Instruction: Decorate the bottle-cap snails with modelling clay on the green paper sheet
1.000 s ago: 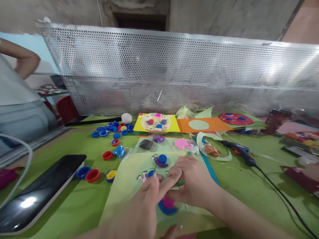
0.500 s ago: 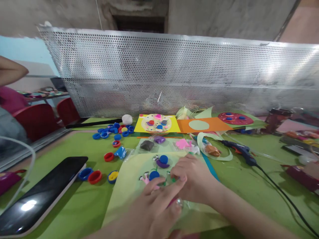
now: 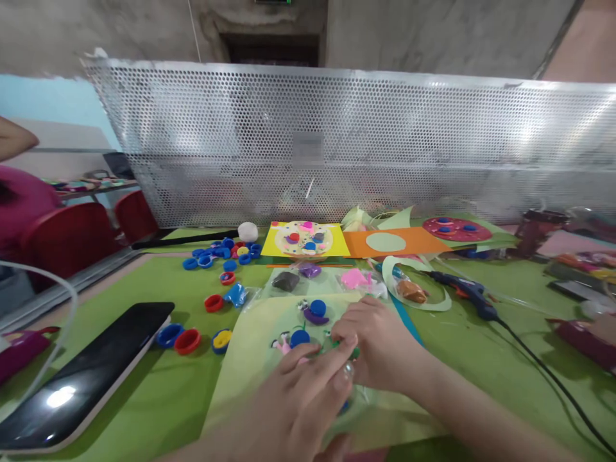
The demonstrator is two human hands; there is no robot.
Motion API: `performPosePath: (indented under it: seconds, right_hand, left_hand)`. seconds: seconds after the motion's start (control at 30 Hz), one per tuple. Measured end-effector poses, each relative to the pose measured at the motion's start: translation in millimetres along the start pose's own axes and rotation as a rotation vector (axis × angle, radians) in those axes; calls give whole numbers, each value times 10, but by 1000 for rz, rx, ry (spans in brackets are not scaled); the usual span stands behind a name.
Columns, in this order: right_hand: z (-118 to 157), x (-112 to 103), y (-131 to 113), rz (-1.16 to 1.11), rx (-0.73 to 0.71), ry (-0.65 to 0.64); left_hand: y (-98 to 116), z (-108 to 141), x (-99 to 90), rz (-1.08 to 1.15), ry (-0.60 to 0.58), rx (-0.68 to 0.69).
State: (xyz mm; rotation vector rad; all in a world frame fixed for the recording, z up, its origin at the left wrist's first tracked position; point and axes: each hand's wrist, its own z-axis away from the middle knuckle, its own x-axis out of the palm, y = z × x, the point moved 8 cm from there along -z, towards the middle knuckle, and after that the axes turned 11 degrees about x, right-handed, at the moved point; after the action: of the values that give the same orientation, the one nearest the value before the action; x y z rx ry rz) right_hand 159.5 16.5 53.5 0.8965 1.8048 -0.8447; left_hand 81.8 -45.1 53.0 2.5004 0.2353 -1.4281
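Note:
My left hand [image 3: 298, 398] reaches over the pale yellow sheet [image 3: 235, 385], fingers bent and spread, touching my right hand near the sheet's middle. The fingers of my right hand [image 3: 368, 333] are curled over a small green piece [image 3: 355, 353]; their tips are partly hidden. A blue disc with a purple clay body [image 3: 316, 312] and another blue disc with a pink body [image 3: 299, 339] lie on the sheet just beyond my hands. A clear shiny bead or bubble [image 3: 348, 369] shows between the hands, with a bit of blue below it.
A phone [image 3: 91, 372] and bottle caps [image 3: 187, 341] are at the left. Bagged clay [image 3: 286, 281], a yellow card [image 3: 341, 240] and an orange card [image 3: 423, 239] lie behind. A glue gun [image 3: 469, 292] with its cord is at right. A person's pink sleeve [image 3: 29, 199] shows far left.
Both hands stay close together with slight finger shifts. More green shows beside my right fingers, and a blue bit now shows below my left fingers. The view has shifted slightly.

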Motion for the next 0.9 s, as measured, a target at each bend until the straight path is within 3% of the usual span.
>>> performPosePath:
  seconds: [0.1,0.27,0.47,0.73,0.83,0.9]
  right_hand:
    - [-7,-4,-36,7,-9,-15]
    - [8,51,-123,10,-25,-123]
    - [-3,-31,-18,13,-21,34]
    - [17,44,-114,36,-46,-49]
    - [37,47,-155,31,-63,-40]
    - [46,30,-159,23,-76,-2]
  left_hand:
    - [-25,-34,40,57,7,-50]
    - [61,-108,125,103,-63,10]
    - [-78,79,4,163,97,-71]
    - [-46,12,119,246,-31,-111]
    - [-69,5,130,311,-19,-162]
    - [-89,24,109,386,59,-168]
